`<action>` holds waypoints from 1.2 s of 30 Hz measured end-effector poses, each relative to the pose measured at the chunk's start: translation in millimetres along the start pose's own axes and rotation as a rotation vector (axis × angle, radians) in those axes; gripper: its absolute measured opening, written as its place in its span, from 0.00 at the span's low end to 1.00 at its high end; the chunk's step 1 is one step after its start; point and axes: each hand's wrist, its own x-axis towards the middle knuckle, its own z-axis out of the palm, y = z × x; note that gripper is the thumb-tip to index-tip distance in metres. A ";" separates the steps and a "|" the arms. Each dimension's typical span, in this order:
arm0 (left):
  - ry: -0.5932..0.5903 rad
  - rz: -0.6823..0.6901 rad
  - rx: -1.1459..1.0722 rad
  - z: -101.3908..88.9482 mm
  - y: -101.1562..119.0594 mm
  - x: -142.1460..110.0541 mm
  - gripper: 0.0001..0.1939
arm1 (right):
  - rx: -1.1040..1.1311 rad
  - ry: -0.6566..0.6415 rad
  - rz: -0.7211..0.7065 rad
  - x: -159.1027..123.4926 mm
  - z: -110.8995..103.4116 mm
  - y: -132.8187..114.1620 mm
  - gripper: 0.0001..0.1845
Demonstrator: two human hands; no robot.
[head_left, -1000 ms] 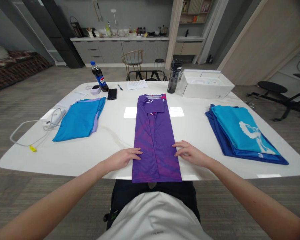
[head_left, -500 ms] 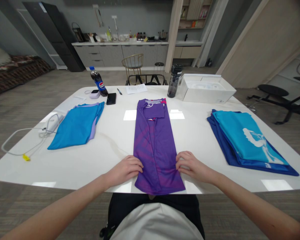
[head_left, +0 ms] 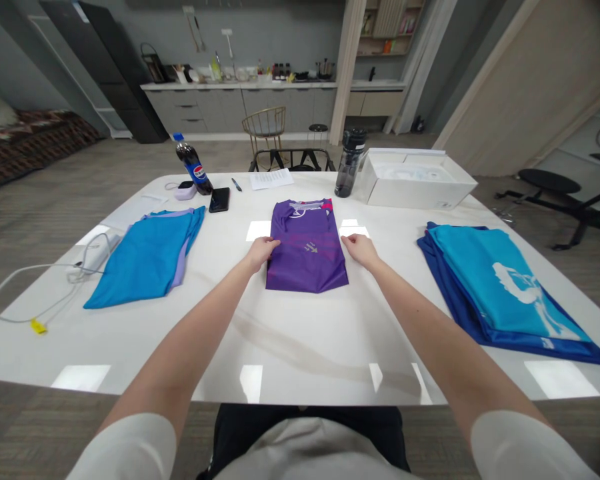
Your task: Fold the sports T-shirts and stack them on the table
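A purple shirt (head_left: 306,260) lies folded into a short rectangle in the middle of the white table (head_left: 300,333). My left hand (head_left: 261,252) grips its left edge near the top layer, fingers curled on the cloth. My right hand (head_left: 361,250) grips the right edge in the same way. Both arms reach forward over the table.
Folded blue shirts (head_left: 145,257) lie to the left, and a blue pile (head_left: 495,280) to the right. At the far side stand a cola bottle (head_left: 192,167), a phone (head_left: 219,199), a paper (head_left: 272,179), a dark bottle (head_left: 349,163) and a white box (head_left: 415,179). A white cable (head_left: 40,293) trails at the left edge.
Both hands carried the near end of the long purple shirt away from me and laid it over the far half. The shirt is now half as long.
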 end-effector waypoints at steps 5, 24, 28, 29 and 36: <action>0.133 0.132 0.285 4.9 2.2 36.0 0.26 | -0.198 -0.026 -0.084 16.6 14.9 -1.4 0.22; -0.151 0.507 0.741 -21.4 28.9 64.5 0.07 | -0.338 -0.310 -0.230 60.5 -1.0 -9.0 0.05; -0.069 0.719 0.632 -35.9 51.6 49.9 0.09 | -0.131 -0.189 -0.329 52.7 -28.8 -25.8 0.07; -0.037 0.766 0.602 -39.2 61.5 48.7 0.10 | -0.066 -0.149 -0.353 54.8 -37.2 -32.3 0.08; 0.160 0.716 0.587 -20.7 110.4 149.1 0.09 | 0.046 0.128 -0.352 158.4 -27.5 -67.1 0.08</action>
